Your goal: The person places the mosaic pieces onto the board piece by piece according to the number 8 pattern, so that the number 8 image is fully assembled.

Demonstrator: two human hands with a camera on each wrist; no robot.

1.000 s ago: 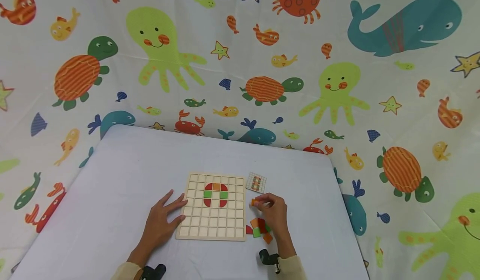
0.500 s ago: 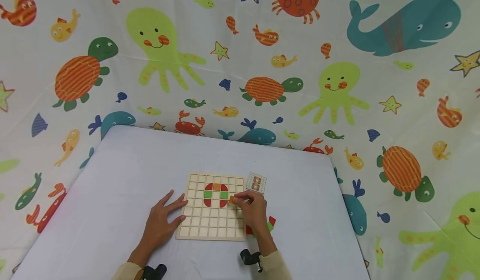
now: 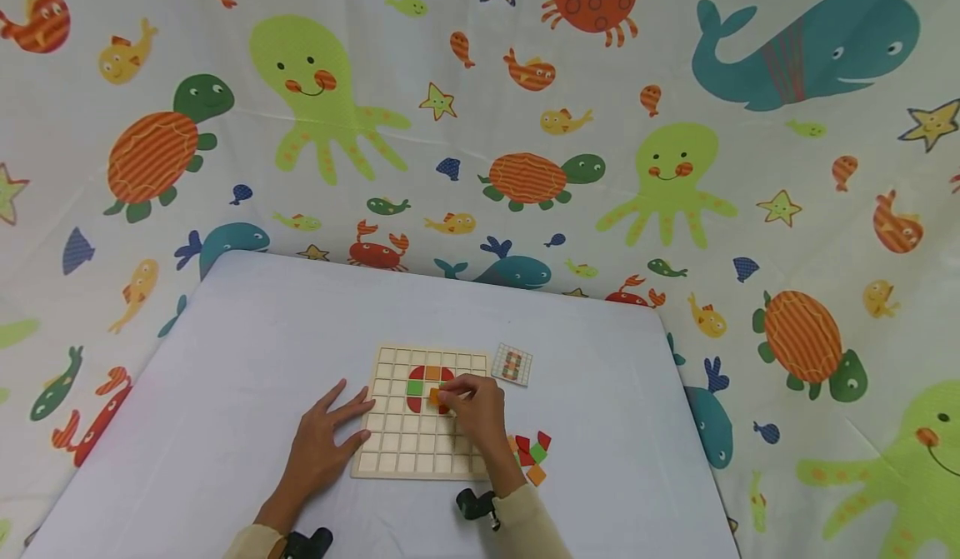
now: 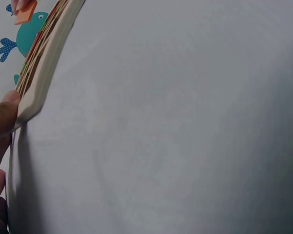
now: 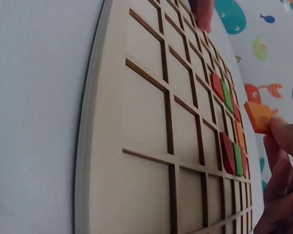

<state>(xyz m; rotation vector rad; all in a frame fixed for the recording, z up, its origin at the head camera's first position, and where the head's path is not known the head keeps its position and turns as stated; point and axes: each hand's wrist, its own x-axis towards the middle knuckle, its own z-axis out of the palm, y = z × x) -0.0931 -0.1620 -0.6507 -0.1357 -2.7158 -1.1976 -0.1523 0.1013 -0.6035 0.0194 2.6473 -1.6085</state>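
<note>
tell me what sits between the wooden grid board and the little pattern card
Nothing: in the head view a narrow bare strip of table separates the wooden grid board from the pattern card.

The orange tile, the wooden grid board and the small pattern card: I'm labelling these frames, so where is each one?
orange tile (image 5: 257, 117), right wrist view, on its flat face.
wooden grid board (image 3: 405, 451), head view, on an empty cell near its front edge.
pattern card (image 3: 513, 365), head view, on its middle.

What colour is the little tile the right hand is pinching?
Orange; the tile in the right hand shows best in the right wrist view.
</note>
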